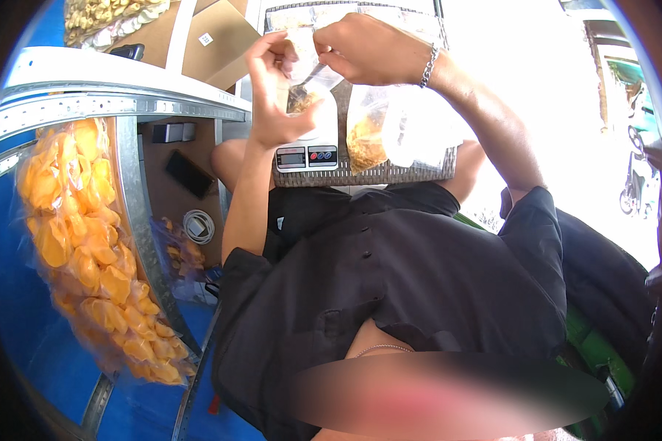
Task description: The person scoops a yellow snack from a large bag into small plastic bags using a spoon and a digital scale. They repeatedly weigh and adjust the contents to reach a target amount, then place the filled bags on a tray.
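Note:
My left hand (281, 96) is beside a small clear plastic bag (304, 102) with brownish flakes in it, which rests on a white kitchen scale (328, 124); the fingers curve around it, and their contact with it is unclear. Pinched in my right hand (347, 49) is the handle of a metal spoon (315, 71), its bowl down at the bag. A larger clear bag of golden flakes (367, 140) lies right of the scale. Next to it are clear, seemingly unfilled plastic bags (416, 132). All rest on a dark woven table (364, 177).
Filled clear bags (292, 16) line the table's far edge. At left stands a metal-framed shelf (127, 105) with a phone (190, 173), a coiled white cable (198, 226) and a cardboard box (218, 41). A long bag of orange snacks (96, 248) hangs beside it.

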Demonstrator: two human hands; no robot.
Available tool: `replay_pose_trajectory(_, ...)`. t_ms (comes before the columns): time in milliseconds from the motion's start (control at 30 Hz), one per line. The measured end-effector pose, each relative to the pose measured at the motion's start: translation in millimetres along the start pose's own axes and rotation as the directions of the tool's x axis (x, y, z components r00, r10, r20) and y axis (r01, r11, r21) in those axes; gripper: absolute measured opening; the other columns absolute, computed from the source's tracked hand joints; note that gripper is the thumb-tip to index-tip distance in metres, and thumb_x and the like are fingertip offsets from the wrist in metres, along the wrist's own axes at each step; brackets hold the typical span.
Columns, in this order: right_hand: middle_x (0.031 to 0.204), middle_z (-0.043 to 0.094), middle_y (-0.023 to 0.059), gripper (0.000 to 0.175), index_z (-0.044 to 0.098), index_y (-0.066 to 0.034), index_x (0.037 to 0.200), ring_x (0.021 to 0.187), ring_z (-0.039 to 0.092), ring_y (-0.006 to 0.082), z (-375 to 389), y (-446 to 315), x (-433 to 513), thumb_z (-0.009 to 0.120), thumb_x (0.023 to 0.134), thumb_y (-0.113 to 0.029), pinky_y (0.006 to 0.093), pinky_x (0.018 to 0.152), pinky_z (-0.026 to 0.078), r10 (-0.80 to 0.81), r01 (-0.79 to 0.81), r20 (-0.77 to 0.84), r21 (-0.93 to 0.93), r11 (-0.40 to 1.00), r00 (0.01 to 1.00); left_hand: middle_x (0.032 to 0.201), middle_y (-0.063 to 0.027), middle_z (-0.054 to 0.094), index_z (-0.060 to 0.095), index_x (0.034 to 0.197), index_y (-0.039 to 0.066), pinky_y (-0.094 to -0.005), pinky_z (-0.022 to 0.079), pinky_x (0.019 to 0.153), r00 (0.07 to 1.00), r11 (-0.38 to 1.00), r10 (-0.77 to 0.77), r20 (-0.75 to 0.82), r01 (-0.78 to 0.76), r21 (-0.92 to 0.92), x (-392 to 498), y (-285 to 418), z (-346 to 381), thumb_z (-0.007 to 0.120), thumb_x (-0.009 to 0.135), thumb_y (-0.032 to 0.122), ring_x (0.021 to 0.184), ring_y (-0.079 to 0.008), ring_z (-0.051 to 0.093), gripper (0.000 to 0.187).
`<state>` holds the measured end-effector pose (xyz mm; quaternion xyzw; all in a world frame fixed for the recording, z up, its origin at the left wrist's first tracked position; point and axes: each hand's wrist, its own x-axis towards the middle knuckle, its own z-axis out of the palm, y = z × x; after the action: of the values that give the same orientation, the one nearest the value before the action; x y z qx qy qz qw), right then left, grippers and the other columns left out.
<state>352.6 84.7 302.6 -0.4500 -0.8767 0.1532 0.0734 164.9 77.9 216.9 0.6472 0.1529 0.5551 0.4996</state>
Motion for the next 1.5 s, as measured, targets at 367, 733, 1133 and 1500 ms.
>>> replay_pose_trajectory(367,0.069,0.06,0.0329,0.026,0.063,0.0074,0.066,0.067,0.065,0.0443,-59,-47,6,0.06,0.069,-0.018,0.0463,0.066,0.054,0.148,-0.123,-0.214,0.127,0.984,0.965,0.11,-0.0089,0.06,0.052,0.127,-0.002,-0.0342,0.043,0.093,0.676,0.938,-0.342,-0.652,0.2,-0.284,-40,-18,-25,0.049,0.096,0.032,0.102,-0.0196,0.057,0.046)
replay_pose_trajectory(733,0.066,0.064,0.022,0.02,0.065,0.0012,0.079,0.063,0.065,0.039,-88,-49,-30,0.056,0.084,-0.015,0.0438,0.062,0.054,0.051,-0.084,-0.16,-0.207,0.975,0.986,0.107,-0.0104,0.067,0.055,0.122,0.006,-0.0383,0.056,0.07,0.728,0.597,-0.632,-0.266,0.239,-0.766,-54,-17,24,0.055,0.097,0.046,0.088,-0.024,0.068,0.047)
replay_pose_trajectory(1133,0.061,0.053,0.0,0.031,0.06,-0.0041,0.084,0.056,0.053,0.0055,-78,-2,-131,0.053,0.101,-0.029,0.0205,0.053,0.044,0.557,-0.405,-0.107,0.578,0.709,0.824,0.089,-0.0049,0.065,0.057,0.117,0.009,-0.032,0.05,0.059,0.586,0.421,-0.801,-0.122,0.408,-0.81,-86,-25,-3,0.055,0.085,0.07,0.071,-0.021,0.061,0.069)
replay_pose_trajectory(1500,0.066,0.052,-0.0018,0.022,0.058,-0.0051,0.085,0.06,0.05,0.004,-29,29,-263,0.055,0.1,-0.02,0.0211,0.056,0.043,0.759,-0.556,0.038,0.704,0.442,0.65,0.123,-0.0138,0.058,0.058,0.115,0.009,-0.0305,0.04,0.065,0.628,0.226,-0.774,0.074,0.384,-0.895,-118,-8,14,0.057,0.085,0.066,0.071,-0.0182,0.049,0.065)
